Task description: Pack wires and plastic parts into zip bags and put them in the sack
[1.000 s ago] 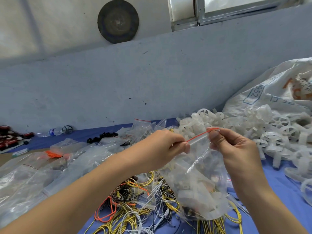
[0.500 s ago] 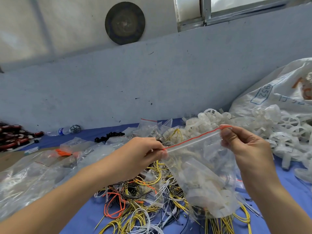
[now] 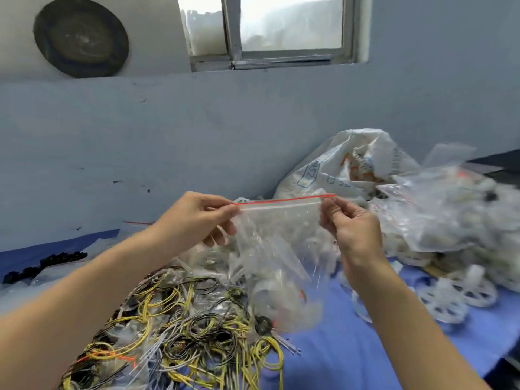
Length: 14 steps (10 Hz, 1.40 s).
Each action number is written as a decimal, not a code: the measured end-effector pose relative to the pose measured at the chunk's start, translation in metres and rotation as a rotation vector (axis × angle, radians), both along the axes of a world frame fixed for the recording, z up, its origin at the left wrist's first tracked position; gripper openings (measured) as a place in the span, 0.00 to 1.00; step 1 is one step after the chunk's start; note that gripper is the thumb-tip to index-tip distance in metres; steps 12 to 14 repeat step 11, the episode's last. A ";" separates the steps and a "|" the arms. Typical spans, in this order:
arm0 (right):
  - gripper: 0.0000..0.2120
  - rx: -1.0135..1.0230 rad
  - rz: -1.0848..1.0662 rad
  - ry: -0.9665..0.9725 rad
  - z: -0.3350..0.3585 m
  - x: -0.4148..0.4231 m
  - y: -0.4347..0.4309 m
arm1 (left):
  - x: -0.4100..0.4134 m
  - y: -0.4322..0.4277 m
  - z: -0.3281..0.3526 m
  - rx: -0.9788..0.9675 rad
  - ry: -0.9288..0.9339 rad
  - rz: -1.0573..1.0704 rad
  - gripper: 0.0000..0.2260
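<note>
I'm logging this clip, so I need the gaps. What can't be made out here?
Head view only:
- zip bag contents: blurred behind creased clear plastic.
- Its seal, shut or not: too fine, ends covered by left hand and right hand.
- sack print: folded, motion-blurred.

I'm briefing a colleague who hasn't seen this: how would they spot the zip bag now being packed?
Below the window, above the wire pile, one clear zip bag hangs in the air. Unlike the filled bags lying nearby, its red-edged top is stretched between the left hand and right hand.

Soft daylight from the overexposed window [image 3: 284,23]; motion blur smears the right side, edges bowed.
</note>
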State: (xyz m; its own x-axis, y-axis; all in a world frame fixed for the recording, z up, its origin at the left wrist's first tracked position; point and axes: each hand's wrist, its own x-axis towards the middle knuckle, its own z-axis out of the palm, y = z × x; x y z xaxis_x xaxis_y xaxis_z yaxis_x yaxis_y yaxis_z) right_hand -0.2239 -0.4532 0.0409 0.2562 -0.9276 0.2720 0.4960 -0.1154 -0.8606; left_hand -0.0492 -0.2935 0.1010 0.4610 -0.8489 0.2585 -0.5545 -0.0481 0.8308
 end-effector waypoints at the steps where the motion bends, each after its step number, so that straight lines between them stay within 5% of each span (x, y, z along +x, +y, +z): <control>1: 0.06 -0.062 -0.147 0.091 0.040 -0.041 -0.067 | -0.033 -0.101 0.021 -0.071 0.248 -0.061 0.07; 3: 0.04 -0.513 -0.591 0.364 0.160 -0.127 -0.187 | -0.115 -0.296 0.095 -0.361 0.618 -0.270 0.05; 4: 0.06 -0.671 -0.726 0.498 0.167 -0.147 -0.230 | -0.141 -0.367 0.096 -0.388 0.679 -0.301 0.04; 6: 0.09 -0.719 -0.835 0.998 0.060 -0.152 -0.290 | -0.146 -0.457 0.009 -0.164 0.647 -0.209 0.06; 7: 0.10 -0.660 -0.694 1.243 0.002 -0.145 -0.296 | -0.136 -0.466 -0.032 0.031 0.653 -0.112 0.07; 9: 0.15 -0.657 -0.653 1.409 -0.010 -0.120 -0.258 | -0.117 -0.409 -0.046 0.308 0.490 -0.158 0.14; 10: 0.16 -0.664 -0.631 1.262 0.014 -0.096 -0.213 | -0.110 -0.345 -0.025 0.286 0.388 -0.242 0.10; 11: 0.14 -0.703 -0.551 0.880 0.046 -0.066 -0.139 | -0.090 -0.255 0.007 0.161 0.307 -0.340 0.07; 14: 0.14 -0.703 -0.551 0.880 0.046 -0.066 -0.139 | -0.090 -0.255 0.007 0.161 0.307 -0.340 0.07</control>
